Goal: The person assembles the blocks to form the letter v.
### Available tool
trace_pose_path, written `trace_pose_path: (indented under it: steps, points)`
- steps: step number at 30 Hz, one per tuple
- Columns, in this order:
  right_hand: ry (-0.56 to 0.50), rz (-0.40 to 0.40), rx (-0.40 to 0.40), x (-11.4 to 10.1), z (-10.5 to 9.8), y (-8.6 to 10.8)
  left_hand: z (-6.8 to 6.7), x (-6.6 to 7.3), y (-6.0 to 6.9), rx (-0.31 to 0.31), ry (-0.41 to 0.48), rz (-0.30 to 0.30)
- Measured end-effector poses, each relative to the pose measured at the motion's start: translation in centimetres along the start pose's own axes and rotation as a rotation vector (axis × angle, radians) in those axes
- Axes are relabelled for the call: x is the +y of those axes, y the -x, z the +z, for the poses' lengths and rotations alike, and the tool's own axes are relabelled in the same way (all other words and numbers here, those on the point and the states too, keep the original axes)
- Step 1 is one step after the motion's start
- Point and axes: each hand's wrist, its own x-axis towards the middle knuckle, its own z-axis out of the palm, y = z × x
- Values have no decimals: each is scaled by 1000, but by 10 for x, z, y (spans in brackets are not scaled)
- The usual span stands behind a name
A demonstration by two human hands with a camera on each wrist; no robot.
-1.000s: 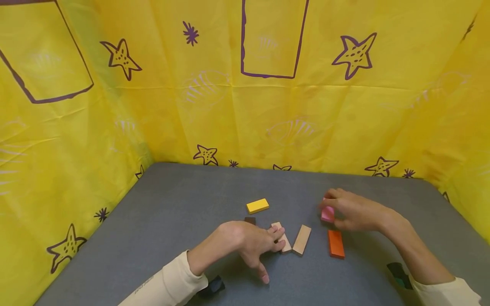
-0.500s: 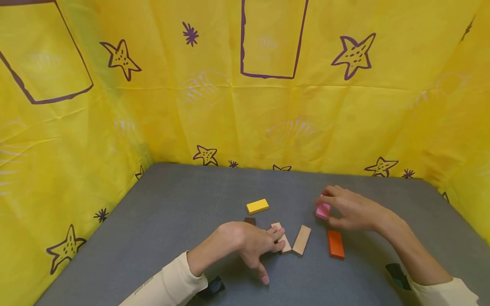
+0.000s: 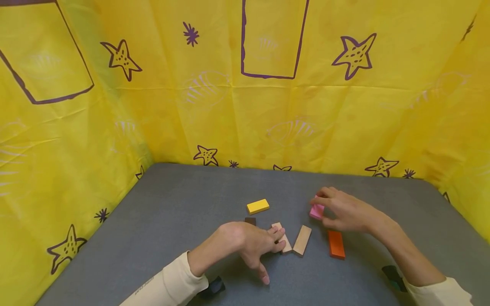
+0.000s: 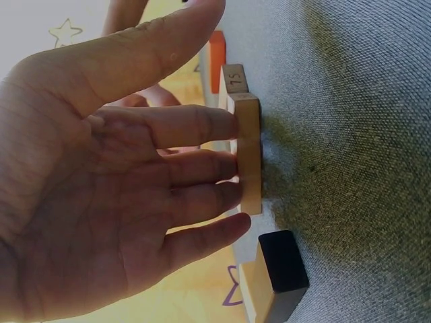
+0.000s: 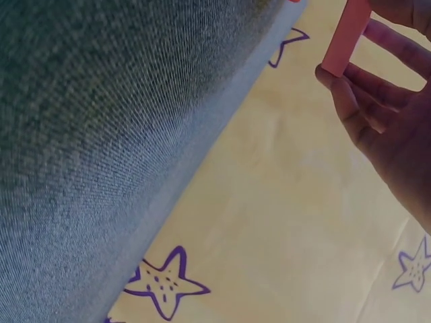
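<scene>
The right hand [image 3: 347, 209] pinches the pink block [image 3: 316, 211] beyond and right of the left tan block [image 3: 286, 246], which the left hand [image 3: 252, 243] touches with extended fingers.

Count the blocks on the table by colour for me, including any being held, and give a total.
Plain wood blocks: 2
Pink block: 1
Yellow block: 1
Orange block: 1
Dark block, partly hidden in the head view: 1
Total in view: 6
</scene>
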Motion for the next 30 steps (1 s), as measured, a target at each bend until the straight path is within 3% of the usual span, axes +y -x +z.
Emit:
trace_pose_path:
  steps: [30]
  points:
    - [-27,-27,-116,-7,20,-9,0,-1,0,-13,21,-7]
